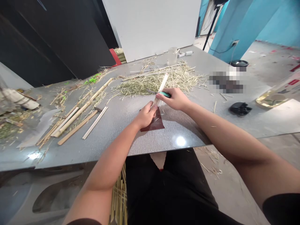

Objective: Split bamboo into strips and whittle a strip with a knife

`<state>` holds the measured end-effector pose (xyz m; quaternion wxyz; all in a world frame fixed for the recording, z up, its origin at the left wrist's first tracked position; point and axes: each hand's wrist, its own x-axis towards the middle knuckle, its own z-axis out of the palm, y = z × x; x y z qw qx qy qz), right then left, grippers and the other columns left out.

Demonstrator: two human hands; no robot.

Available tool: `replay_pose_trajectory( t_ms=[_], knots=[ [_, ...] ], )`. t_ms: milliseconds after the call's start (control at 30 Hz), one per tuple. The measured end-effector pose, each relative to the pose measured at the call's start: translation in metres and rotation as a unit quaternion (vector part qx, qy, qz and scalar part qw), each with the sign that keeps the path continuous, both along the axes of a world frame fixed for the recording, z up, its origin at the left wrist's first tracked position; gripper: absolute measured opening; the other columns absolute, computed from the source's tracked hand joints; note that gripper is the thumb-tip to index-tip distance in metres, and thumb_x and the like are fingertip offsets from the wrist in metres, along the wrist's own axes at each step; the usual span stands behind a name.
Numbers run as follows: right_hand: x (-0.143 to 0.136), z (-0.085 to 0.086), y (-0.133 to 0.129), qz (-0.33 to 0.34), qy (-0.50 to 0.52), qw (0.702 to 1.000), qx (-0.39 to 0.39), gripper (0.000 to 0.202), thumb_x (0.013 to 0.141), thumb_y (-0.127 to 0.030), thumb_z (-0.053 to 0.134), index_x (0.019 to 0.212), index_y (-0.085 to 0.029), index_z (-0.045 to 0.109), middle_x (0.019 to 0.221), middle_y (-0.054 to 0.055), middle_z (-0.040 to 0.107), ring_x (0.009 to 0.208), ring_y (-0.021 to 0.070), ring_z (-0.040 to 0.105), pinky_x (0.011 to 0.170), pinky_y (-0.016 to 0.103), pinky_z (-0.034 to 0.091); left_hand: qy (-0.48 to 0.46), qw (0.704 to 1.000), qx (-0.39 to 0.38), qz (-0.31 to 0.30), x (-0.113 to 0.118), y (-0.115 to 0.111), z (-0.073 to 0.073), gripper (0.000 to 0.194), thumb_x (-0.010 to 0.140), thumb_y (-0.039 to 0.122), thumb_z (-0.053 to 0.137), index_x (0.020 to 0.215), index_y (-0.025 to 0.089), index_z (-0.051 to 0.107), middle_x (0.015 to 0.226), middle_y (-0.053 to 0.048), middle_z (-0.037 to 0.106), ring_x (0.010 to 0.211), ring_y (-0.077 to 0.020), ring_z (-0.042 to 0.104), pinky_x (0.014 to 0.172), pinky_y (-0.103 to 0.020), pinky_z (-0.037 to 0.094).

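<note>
Well, hands hold strip, knife; red label illegible.

Strip in left hand; shavings behind, sticks left.

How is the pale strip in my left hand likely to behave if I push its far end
Probably fairly stiff: the pale strip runs straight beyond your left hand without visible sag. It seems light too, being so slim, and might flex slightly.
</note>
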<state>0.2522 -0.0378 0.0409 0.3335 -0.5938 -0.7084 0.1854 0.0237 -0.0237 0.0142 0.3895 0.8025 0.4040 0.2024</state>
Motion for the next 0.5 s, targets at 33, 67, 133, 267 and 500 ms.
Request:
replay_pose_trajectory(
  t_ms=[33, 67, 133, 267, 500],
  knots=[
    [-0.0003, -0.0003, 0.0005, 0.003, -0.007, 1.000, -0.011, 0.072, 0.104, -0.085, 0.052, 0.104, -0.016, 0.074, 0.086, 0.007, 0.065, 0.077, 0.0103, 0.045, 0.075, 0.030, 0.029, -0.004, 1.000, -0.011, 0.003, 0.0000, -0.0002, -0.0006, 0.051, 0.112, 0.070, 0.030, 0.110, 0.023, 0.049, 0.076, 0.000, 0.055, 0.067, -0.0100, 0.048, 0.068, -0.025, 0.041],
    [-0.0003, -0.0007, 0.0010, 0.004, -0.016, 1.000, -0.019, 0.072, 0.103, -0.085, 0.052, 0.103, -0.017, 0.075, 0.085, 0.006, 0.064, 0.075, 0.0101, 0.045, 0.075, 0.031, 0.029, -0.016, 0.999, -0.029, 0.004, 0.0000, -0.0004, -0.0010, 0.050, 0.112, 0.070, 0.032, 0.110, 0.023, 0.049, 0.076, 0.000, 0.055, 0.067, -0.0099, 0.048, 0.069, -0.025, 0.042],
    [0.0001, -0.0014, 0.0019, 0.004, -0.029, 0.999, -0.029, 0.073, 0.103, -0.086, 0.052, 0.102, -0.017, 0.075, 0.082, 0.006, 0.063, 0.074, 0.0100, 0.044, 0.075, 0.031, 0.029, -0.037, 0.998, -0.055, -0.005, 0.0002, -0.0002, -0.0016, 0.046, 0.112, 0.067, 0.034, 0.109, 0.023, 0.048, 0.077, 0.001, 0.054, 0.065, -0.0092, 0.046, 0.069, -0.025, 0.042],
    [0.0007, -0.0021, 0.0024, 0.009, -0.024, 0.999, -0.032, 0.073, 0.103, -0.086, 0.052, 0.108, -0.018, 0.077, 0.084, 0.006, 0.065, 0.076, 0.0103, 0.045, 0.076, 0.031, 0.029, -0.057, 0.995, -0.078, -0.010, 0.0005, 0.0008, -0.0016, 0.041, 0.113, 0.063, 0.036, 0.108, 0.024, 0.045, 0.076, 0.003, 0.050, 0.063, -0.0078, 0.040, 0.067, -0.023, 0.039],
    [0.0008, -0.0050, 0.0033, 0.037, -0.029, 0.998, -0.036, 0.073, 0.102, -0.088, 0.053, 0.107, -0.019, 0.077, 0.083, 0.005, 0.063, 0.074, 0.0094, 0.044, 0.076, 0.031, 0.030, -0.114, 0.987, -0.111, -0.012, 0.0017, 0.0008, -0.0021, 0.040, 0.112, 0.063, 0.043, 0.103, 0.023, 0.042, 0.075, 0.004, 0.045, 0.064, -0.0075, 0.040, 0.068, -0.024, 0.040]
  ],
)
